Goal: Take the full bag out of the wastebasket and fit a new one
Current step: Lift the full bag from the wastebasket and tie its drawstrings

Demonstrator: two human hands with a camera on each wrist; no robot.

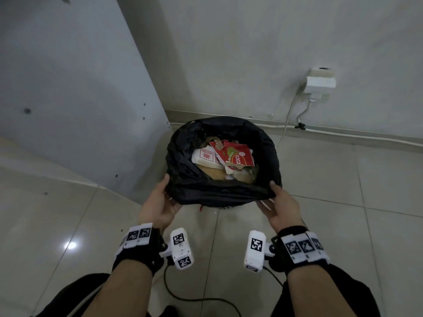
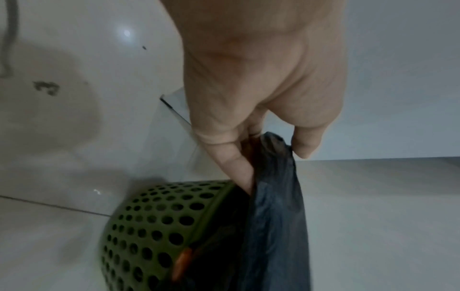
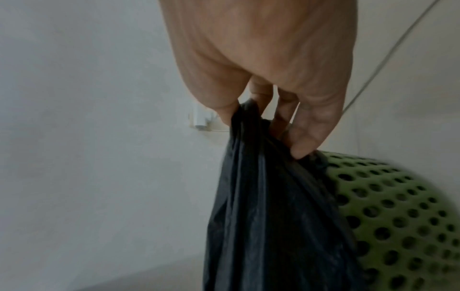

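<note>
A black full bag (image 1: 183, 161) sits in a green perforated wastebasket (image 2: 154, 220) on the tiled floor by the wall. Inside the bag lie cartons and paper, among them a red carton (image 1: 235, 154) marked "coco". My left hand (image 1: 163, 202) pinches the bag's near-left edge (image 2: 273, 177) between thumb and fingers. At the near-right edge (image 3: 261, 177) my right hand (image 1: 278, 202) pinches the plastic the same way. The bag's rim is lifted off the wastebasket (image 3: 398, 206) on the near side. In the head view the bag hides almost all of the wastebasket.
A tall white panel (image 1: 68, 99) stands just left of the basket. On the wall at the right is a white socket box (image 1: 319, 82) with a cable (image 1: 288, 117) that runs down to the skirting. A black cable (image 1: 183, 296) trails on the floor near my legs.
</note>
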